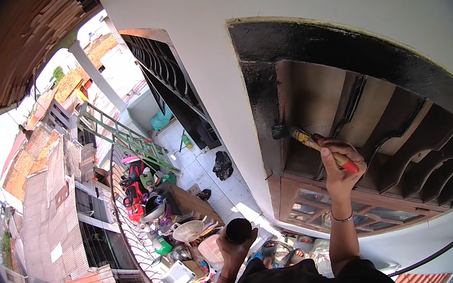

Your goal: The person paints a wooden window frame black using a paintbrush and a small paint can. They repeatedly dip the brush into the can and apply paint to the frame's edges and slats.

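A paintbrush [306, 139] with a pale wooden handle and a red end is gripped in my right hand [344, 163]. Its dark, wet-looking bristles touch the left upright of an arched wooden window frame [304, 39]. Glossy black covers the frame's top and much of that upright, while the lower rail [295, 187] is brown. Lower down, my left hand [235, 252] is wrapped round a small round container [239, 230], its top dark; what is inside cannot be made out. Brown slats with wavy edges [403, 135] fill the opening to the right of the brush.
White wall [195, 31] surrounds the frame. Below lies a tiled balcony [208, 172] with a green ladder [122, 135], a black plastic bag [222, 165] and piled household goods [187, 232]. A curved metal railing [118, 213] edges it, with rooftops [46, 205] beyond.
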### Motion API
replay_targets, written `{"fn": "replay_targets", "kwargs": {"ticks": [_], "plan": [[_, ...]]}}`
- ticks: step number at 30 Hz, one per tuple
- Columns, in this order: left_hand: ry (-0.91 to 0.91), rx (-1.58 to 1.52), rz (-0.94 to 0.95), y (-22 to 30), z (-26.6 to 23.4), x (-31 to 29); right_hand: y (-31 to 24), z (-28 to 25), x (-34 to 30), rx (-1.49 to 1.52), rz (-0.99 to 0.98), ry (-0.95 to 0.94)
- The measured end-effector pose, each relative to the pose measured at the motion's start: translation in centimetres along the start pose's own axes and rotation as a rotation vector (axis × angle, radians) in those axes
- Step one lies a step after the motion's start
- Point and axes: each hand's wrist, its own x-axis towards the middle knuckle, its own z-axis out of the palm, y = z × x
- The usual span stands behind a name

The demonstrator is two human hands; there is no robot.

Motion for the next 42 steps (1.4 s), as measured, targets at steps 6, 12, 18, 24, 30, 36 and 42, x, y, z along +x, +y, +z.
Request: {"fn": "replay_targets", "kwargs": {"ticks": [6, 12, 18, 24, 30, 36, 42], "plan": [[0.032, 0.087, 0.006, 0.0, -1.1, -0.9, 0.4, -0.5, -0.7, -0.067, -0.015, 0.045], [0.047, 0.044, 0.032, 0.1, -1.1, -0.7, -1.7, -1.7, -1.4, -0.089, -0.129, 0.081], [0.000, -0.010, 0.039, -0.1, 0.4, -0.8, -3.1, 1.1, -2.3, -0.180, -0.259, 0.078], [-0.036, 0.002, 0.040, 0.5, 1.0, -1.5, -2.6, 0.0, -5.5, -0.334, -0.180, -0.047], [-0.081, -0.014, 0.040, 1.0, 1.4, -1.3, -3.4, 2.3, -3.6, -0.395, -0.335, 0.061], [-0.057, -0.065, 0.038, 0.0, 2.1, -1.9, -1.8, 0.8, -6.7, -0.458, -0.264, -0.067], [-0.069, -0.137, 0.000, 0.3, 2.1, -2.2, -3.5, 3.5, -3.1, -0.495, -0.386, 0.024]]}}
